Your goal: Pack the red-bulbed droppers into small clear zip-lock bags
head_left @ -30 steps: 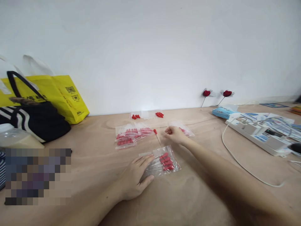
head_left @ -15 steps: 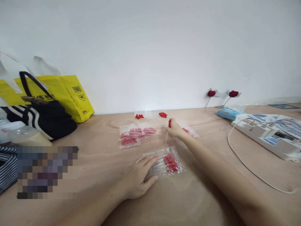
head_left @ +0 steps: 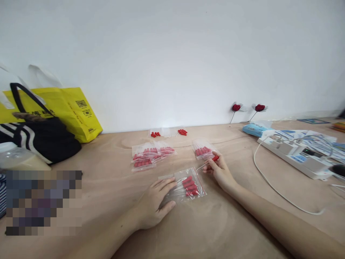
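As the bag (head_left: 185, 187) is pinned by the flat left hand (head_left: 156, 203), the dropper (head_left: 215, 158), pinched in the right hand (head_left: 221, 173), has been brought alongside, farther from the worktop (head_left: 107, 194)'s back edge.

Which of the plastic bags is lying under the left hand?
The bag nearest the camera: the left hand rests on its left end, while the other bags lie farther back.

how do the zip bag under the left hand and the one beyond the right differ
The first zip bag lies partly under the left hand; the second zip bag, just beyond the right hand. The first bag's red bulbs line its right side; the second bag's, its near edge. Both are clear and hold several bulbs.
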`<state>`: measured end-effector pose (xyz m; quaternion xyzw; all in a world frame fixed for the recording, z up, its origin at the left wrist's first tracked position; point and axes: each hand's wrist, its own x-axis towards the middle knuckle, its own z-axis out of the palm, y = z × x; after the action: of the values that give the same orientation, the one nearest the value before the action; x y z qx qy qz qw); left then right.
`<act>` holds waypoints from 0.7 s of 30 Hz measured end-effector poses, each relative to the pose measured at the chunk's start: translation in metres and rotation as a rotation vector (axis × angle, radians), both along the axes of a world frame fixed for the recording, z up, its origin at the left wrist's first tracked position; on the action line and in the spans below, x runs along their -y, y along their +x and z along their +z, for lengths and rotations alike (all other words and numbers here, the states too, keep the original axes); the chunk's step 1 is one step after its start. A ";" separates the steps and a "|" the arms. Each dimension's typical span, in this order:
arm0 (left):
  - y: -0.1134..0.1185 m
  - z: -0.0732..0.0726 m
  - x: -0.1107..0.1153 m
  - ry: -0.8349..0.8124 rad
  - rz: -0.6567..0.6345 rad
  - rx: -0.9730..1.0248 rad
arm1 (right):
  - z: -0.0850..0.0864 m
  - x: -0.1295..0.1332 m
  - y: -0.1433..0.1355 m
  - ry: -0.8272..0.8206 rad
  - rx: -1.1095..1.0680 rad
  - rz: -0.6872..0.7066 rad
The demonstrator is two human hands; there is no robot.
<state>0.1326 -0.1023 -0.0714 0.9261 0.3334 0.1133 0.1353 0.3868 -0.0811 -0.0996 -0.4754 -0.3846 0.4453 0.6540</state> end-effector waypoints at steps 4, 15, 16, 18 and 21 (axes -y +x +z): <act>0.000 0.000 0.000 -0.001 0.003 0.005 | 0.002 0.003 -0.009 -0.018 -0.121 0.128; 0.002 0.003 0.002 -0.019 0.018 0.028 | 0.012 0.005 -0.009 -0.208 0.206 0.443; 0.002 0.003 0.002 -0.018 0.017 0.027 | 0.012 0.004 -0.008 -0.226 0.217 0.465; 0.002 0.003 0.002 -0.016 0.014 0.024 | 0.010 0.003 -0.007 -0.260 0.233 0.500; 0.003 0.003 0.003 -0.015 0.013 0.025 | 0.008 0.003 -0.007 -0.278 0.273 0.514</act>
<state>0.1352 -0.1048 -0.0686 0.9214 0.3385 0.1234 0.1455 0.3800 -0.0839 -0.0912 -0.5027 -0.5120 0.5763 0.3913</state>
